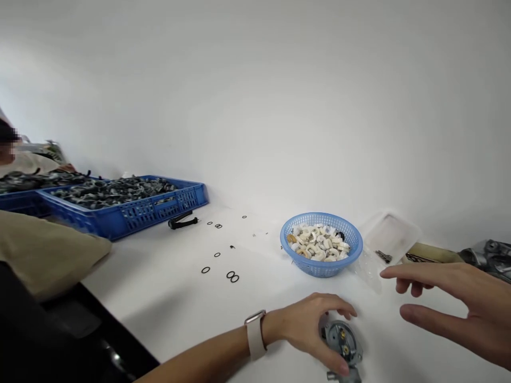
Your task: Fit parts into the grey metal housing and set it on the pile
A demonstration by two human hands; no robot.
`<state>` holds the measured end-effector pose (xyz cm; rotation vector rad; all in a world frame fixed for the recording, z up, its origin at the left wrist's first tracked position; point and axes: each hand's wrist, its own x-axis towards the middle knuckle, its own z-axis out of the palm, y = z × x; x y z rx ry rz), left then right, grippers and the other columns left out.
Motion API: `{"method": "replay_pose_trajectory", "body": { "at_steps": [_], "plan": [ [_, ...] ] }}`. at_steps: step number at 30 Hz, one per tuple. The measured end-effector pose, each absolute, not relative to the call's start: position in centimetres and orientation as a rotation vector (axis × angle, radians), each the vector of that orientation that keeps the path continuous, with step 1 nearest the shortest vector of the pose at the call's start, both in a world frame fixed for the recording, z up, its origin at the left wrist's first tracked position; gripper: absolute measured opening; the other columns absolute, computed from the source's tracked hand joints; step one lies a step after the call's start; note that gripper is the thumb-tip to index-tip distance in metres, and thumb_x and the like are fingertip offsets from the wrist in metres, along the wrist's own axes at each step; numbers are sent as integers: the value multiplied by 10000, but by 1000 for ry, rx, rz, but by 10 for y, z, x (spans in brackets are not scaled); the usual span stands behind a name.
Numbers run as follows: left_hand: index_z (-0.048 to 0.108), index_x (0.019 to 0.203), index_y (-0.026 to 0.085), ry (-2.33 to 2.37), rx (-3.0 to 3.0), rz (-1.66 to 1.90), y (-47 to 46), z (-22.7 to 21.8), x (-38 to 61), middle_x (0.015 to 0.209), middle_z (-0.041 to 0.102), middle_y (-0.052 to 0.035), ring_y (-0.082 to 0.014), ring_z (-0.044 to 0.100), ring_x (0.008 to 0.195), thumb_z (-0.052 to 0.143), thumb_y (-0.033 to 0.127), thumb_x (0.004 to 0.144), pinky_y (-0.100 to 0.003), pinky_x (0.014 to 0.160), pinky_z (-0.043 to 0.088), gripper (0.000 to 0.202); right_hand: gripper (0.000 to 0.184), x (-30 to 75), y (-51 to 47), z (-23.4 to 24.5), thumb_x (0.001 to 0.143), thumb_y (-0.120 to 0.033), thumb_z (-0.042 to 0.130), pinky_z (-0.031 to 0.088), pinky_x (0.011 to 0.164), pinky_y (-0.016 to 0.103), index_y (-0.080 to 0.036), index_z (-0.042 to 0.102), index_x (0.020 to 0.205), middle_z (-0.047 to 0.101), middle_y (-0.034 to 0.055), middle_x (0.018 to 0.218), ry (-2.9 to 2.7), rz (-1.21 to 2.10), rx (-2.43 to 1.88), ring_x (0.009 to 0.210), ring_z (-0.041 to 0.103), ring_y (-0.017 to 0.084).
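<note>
The left hand [309, 324] grips a grey metal housing [342, 344] on the white table [167, 298], in front of the blue basket [321, 250]. Right of the housing, the right hand [451, 303] hovers open, apparently empty.

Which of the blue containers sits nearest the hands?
The round blue basket of pale rings, just beyond the open right hand. The rectangular blue crate of dark parts stands far left.
</note>
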<state>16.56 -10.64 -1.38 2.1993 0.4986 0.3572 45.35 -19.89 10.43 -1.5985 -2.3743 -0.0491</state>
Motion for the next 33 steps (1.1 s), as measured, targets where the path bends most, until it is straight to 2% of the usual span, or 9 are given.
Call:
{"method": "replay_pose_trajectory", "body": {
  "at_steps": [6,9,11,14,17,19,23,29,33],
  "plan": [
    [681,1235,253,491,2315,462,-106,-29,160,1127,735,-42,-254,682,1044,804,717,684,-363,1048,460,731,513,438,-163,94,901,-679,570,647,740,383,-394,703,1306,784,46,1034,-2238,176,-1871,960,752,297],
    [708,1126,235,437,2476,487,-108,-33,160,993,758,-35,-239,708,924,759,696,754,-325,971,486,595,530,427,-151,96,907,-685,544,621,745,381,-358,714,1288,771,56,1028,-2188,231,-1985,936,740,289],
    [698,1134,231,432,2564,476,-109,-36,159,984,757,-45,-254,710,914,729,682,791,-338,941,493,567,498,414,-142,102,920,-654,539,598,728,361,-350,716,1273,762,54,1040,-2226,268,-2002,933,729,280],
    [630,1288,223,408,2656,443,-108,-37,156,1054,744,-73,-289,706,955,656,663,856,-383,943,488,617,400,383,-116,110,959,-520,515,553,707,339,-310,717,1233,752,49,1004,-2327,320,-1916,887,708,254],
    [505,1446,199,347,2746,405,-106,-35,154,1055,736,-89,-294,711,949,596,605,925,-388,940,482,667,308,344,-76,109,954,-351,498,509,731,337,-231,745,1094,744,62,946,-2500,259,-1768,862,677,241],
    [472,1467,192,339,2817,386,-104,-35,155,1024,737,-86,-287,716,923,584,544,962,-369,912,481,626,312,319,-49,101,924,-251,500,478,725,322,-209,737,1123,746,69,958,-2609,212,-1686,876,662,236],
    [525,1388,226,355,2953,437,-102,-43,160,942,745,-52,-252,716,842,606,424,995,-323,820,466,448,391,276,-11,81,846,-130,544,422,678,277,-227,730,1176,749,48,979,-2707,195,-1647,882,654,212],
    [585,1286,232,327,3063,545,-107,-42,159,906,737,-15,-214,691,795,628,359,990,-311,736,432,325,226,250,9,67,746,-93,632,348,608,262,-219,739,901,700,20,835,-2763,208,-1720,760,616,180],
    [625,1191,177,294,3060,562,-109,-34,155,893,707,-33,-221,667,787,656,494,934,-324,708,423,409,66,259,11,70,715,-170,710,327,577,268,-211,674,753,651,7,748,-2746,298,-1751,672,568,166]
  ]
}}
